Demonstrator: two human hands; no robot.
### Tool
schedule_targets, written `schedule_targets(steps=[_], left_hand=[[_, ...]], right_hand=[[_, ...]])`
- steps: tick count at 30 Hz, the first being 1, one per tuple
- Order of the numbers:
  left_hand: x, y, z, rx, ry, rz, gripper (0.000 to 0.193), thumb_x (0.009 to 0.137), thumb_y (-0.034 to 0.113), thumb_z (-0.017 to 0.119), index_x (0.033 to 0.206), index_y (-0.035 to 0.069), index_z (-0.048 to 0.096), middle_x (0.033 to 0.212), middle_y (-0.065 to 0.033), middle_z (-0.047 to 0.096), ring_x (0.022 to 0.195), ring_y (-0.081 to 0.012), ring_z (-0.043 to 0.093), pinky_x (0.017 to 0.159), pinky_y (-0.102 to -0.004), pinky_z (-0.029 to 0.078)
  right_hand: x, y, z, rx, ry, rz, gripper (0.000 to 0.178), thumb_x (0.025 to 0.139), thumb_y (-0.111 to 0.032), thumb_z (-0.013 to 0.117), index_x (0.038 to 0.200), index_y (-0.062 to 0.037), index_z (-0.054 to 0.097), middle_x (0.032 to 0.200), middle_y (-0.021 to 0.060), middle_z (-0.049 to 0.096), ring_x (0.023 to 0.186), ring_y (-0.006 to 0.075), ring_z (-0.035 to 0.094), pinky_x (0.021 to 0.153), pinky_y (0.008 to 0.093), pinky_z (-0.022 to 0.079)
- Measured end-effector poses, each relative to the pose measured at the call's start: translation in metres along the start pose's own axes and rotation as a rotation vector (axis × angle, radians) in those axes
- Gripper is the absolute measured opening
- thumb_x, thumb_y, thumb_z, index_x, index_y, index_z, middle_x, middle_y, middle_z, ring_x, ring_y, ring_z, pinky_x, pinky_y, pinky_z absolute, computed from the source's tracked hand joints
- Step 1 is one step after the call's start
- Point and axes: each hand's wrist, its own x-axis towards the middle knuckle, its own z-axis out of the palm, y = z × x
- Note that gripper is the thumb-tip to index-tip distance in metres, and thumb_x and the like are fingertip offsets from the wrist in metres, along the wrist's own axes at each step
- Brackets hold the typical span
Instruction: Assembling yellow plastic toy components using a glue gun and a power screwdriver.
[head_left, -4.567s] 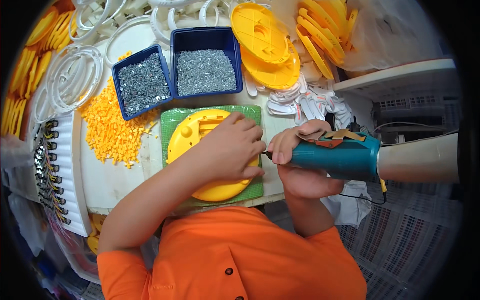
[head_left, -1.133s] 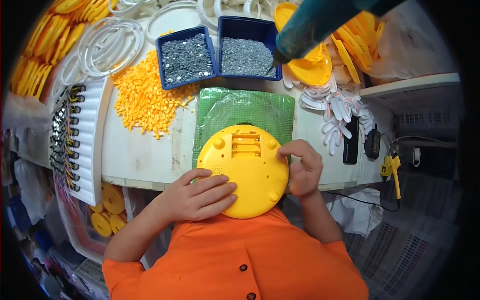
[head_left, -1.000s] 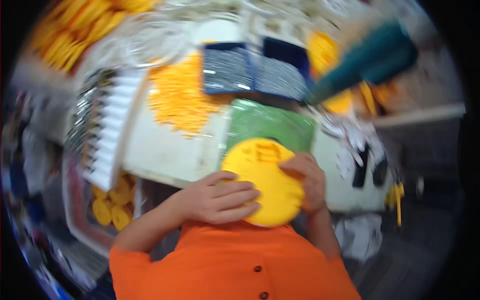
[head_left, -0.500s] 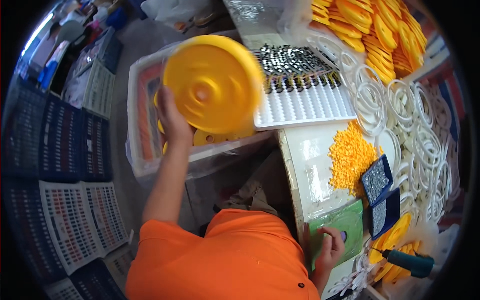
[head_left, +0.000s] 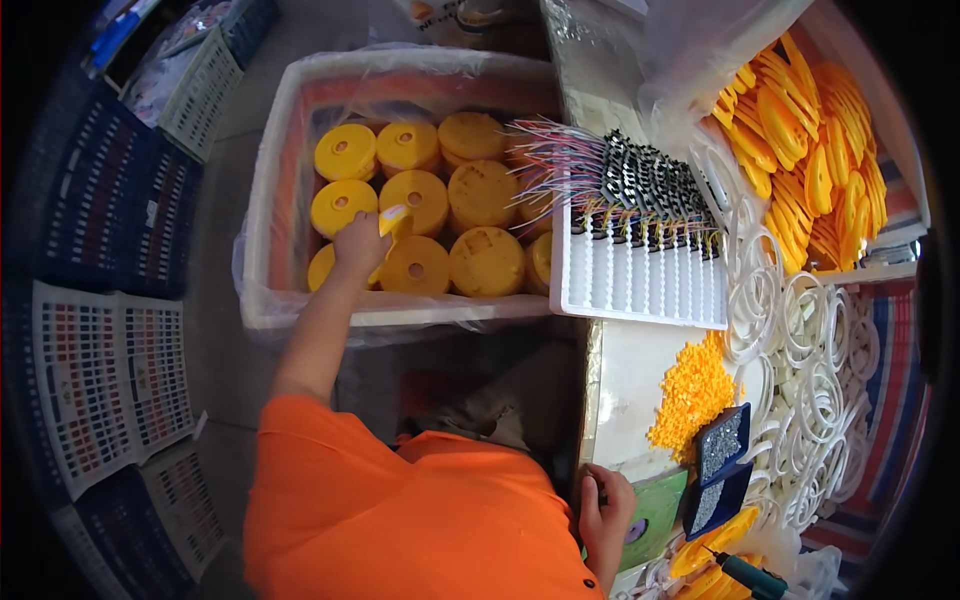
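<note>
— Yellow plastic, row on row: what is different in the head view?

— Half a second ago your left hand held a yellow disc up in the air over the lined crate. Now the hand is down inside the crate and the disc, as far as I can judge, lies at the near left of the stacked discs, under your palm.

— Have I let go?

— I cannot tell. Your fingers are bent over its rim and touch it, but whether they grip or only rest does not show.

— And my other hand?

— Your right hand has stayed at the green mat, fingers curled on its near edge; pinching or resting, I cannot say. The mat, which carried the disc a second ago, is bare. The teal screwdriver lies just beyond it.
</note>
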Motion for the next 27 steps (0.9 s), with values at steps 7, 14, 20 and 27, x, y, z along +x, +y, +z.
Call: schedule_targets(steps=[7,14,20,27], left_hand=[[-0.002,0.016,0.045,0.176,-0.425,0.253,0.045,0.083,0.038,0.075,0.113,0.004,0.070,0.108,-0.0188,0.070,0.100,-0.0365,0.069,0.086,-0.0475,0.056],[0.010,0.042,0.058,-0.020,-0.533,0.169,0.035,0.088,0.033,0.072,0.112,0.009,0.075,0.113,-0.0198,0.071,0.111,-0.0370,0.067,0.093,-0.0461,0.054],[0.051,0.029,0.082,-0.538,0.177,0.246,0.015,0.087,0.002,0.061,0.101,0.003,0.068,0.097,-0.0159,0.069,0.093,-0.0324,0.068,0.084,-0.0406,0.054],[0.107,0.222,-0.146,-1.047,0.462,0.638,0.010,0.085,-0.005,0.051,0.087,0.002,0.058,0.081,-0.0028,0.055,0.079,-0.0121,0.055,0.075,-0.0255,0.044]], right_hand=[[0.006,-0.009,0.002,-0.035,0.000,0.060,0.012,0.091,-0.006,0.065,0.099,0.0001,0.070,0.089,0.0148,0.070,0.083,0.0313,0.067,0.078,0.0388,0.051],[0.004,-0.008,0.005,-0.065,0.062,0.045,0.012,0.089,-0.012,0.070,0.101,-0.0077,0.071,0.085,0.0117,0.067,0.082,0.0315,0.063,0.077,0.0422,0.046],[0.008,-0.006,0.003,0.006,0.105,-0.027,0.014,0.084,-0.005,0.071,0.098,-0.0067,0.072,0.083,0.0110,0.068,0.080,0.0322,0.065,0.073,0.0410,0.049],[-0.031,0.058,-0.016,0.106,0.528,0.163,0.012,0.069,0.006,0.057,0.077,-0.0037,0.057,0.081,0.0133,0.062,0.074,0.0313,0.061,0.065,0.0392,0.047]])
